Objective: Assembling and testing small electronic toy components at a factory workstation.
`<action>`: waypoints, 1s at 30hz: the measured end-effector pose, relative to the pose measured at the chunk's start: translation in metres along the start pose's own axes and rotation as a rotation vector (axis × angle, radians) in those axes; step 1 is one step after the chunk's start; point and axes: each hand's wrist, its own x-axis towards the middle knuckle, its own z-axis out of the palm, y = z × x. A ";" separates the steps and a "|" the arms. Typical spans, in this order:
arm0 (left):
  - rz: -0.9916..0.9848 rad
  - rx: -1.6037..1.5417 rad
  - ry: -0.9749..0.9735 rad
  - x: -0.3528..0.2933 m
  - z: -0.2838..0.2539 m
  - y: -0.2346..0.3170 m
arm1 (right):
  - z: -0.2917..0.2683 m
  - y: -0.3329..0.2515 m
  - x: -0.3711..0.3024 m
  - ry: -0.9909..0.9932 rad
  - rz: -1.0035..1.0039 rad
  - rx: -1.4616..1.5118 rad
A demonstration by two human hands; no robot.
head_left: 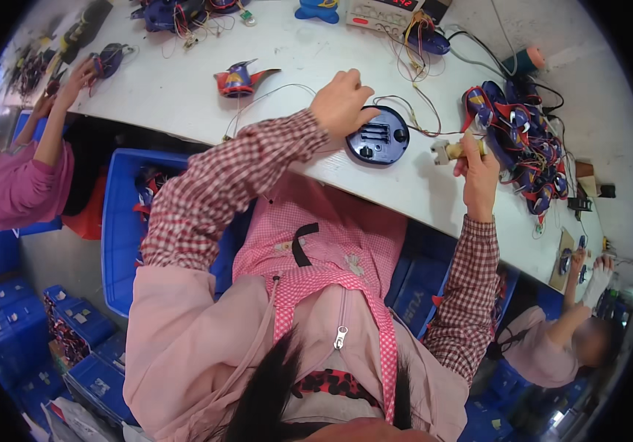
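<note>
A round dark blue plastic base (378,135) lies on the table in front of me, its slotted compartment facing up. My left hand (342,103) is at its upper left edge, thumb by the rim and fingers loosely bent and apart. Thin wires (423,130) run from near the base toward the right. My right hand (477,173) pinches a pale yellow block-shaped piece with a grey end (442,153), just right of the base; its exact kind is unclear. Left of my left hand stands a blue and red bird-shaped toy part (238,79) with wires trailing from it.
Piled blue and red toy parts (526,140) with tangled wires crowd the table's right side. A power supply box (383,15) stands at the back, beside a small blue figure (317,9). Blue bins (121,236) sit below the front edge. Co-workers (29,177) are at both sides.
</note>
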 end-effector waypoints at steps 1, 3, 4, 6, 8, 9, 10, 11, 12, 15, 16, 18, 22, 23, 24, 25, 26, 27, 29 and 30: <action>0.003 0.043 -0.067 0.002 0.000 -0.002 | 0.011 -0.010 -0.011 0.004 -0.015 -0.012; -0.027 0.029 -0.136 0.005 -0.003 0.000 | 0.032 -0.022 -0.027 -0.037 0.024 0.124; -0.075 0.026 -0.224 0.005 -0.004 -0.001 | 0.043 -0.024 -0.031 -0.068 0.051 0.197; -0.125 0.021 -0.315 0.000 -0.004 -0.002 | 0.060 -0.022 -0.034 -0.061 -0.003 0.161; -0.155 0.013 -0.287 -0.009 -0.001 0.000 | 0.073 -0.019 -0.035 -0.040 -0.101 0.093; -0.178 0.011 -0.278 -0.014 0.001 0.000 | 0.078 -0.015 -0.033 -0.046 -0.090 0.095; -0.190 0.010 -0.285 -0.018 0.004 0.001 | 0.082 -0.010 -0.031 -0.064 -0.124 0.059; -0.187 -0.010 -0.223 -0.024 0.005 0.002 | 0.087 -0.006 -0.031 -0.077 -0.164 0.022; -0.185 -0.031 -0.161 -0.030 0.006 0.004 | 0.092 -0.002 -0.031 -0.089 -0.204 -0.016; -0.198 -0.069 -0.090 -0.040 0.005 0.007 | 0.110 0.002 -0.035 -0.106 -0.299 -0.132; -0.205 -0.082 -0.083 -0.042 0.003 0.009 | 0.114 0.003 -0.036 -0.112 -0.349 -0.190; -0.215 -0.104 -0.077 -0.047 0.004 0.010 | 0.117 0.012 -0.038 -0.100 -0.433 -0.313; -0.198 -0.134 0.019 -0.053 0.008 0.008 | 0.126 0.019 -0.039 -0.072 -0.674 -0.582; -0.192 -0.136 0.037 -0.054 0.008 0.007 | 0.127 0.018 -0.039 -0.066 -0.738 -0.610; -0.186 -0.137 0.056 -0.053 0.008 0.007 | 0.129 0.016 -0.039 -0.060 -0.804 -0.638; -0.179 -0.138 0.075 -0.054 0.008 0.007 | 0.129 0.015 -0.040 -0.064 -0.802 -0.644; -0.183 -0.143 0.077 -0.054 0.009 0.007 | 0.129 0.014 -0.040 -0.075 -0.798 -0.650; -0.181 -0.146 0.086 -0.056 0.011 0.007 | 0.129 0.013 -0.041 -0.087 -0.793 -0.657; -0.177 -0.152 0.103 -0.058 0.012 0.007 | 0.130 0.014 -0.041 -0.101 -0.787 -0.666; -0.180 -0.155 0.103 -0.058 0.012 0.007 | 0.131 0.014 -0.041 -0.122 -0.809 -0.678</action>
